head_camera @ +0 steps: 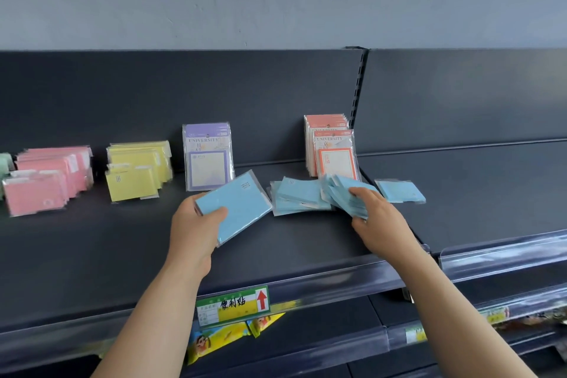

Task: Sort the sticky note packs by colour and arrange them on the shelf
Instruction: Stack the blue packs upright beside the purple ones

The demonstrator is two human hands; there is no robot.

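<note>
Two hands are held over the dark shelf [92,239]. A single blue pack [242,205] is held tilted in the left hand [196,224], with the thumb laid on its face and the fingers curled beneath. A fanned bunch of blue packs [343,193] is gripped by the right hand [377,221], just beside a loose blue pile [297,196] lying flat on the shelf. One more lone blue pack [400,192] lies apart to the right. Pink packs [46,181] and yellow packs [138,172] are stacked at the left. Purple packs [208,156] and orange packs [333,150] are stood upright against the back panel. A green price label [233,305] is fixed to the front rail.
</note>
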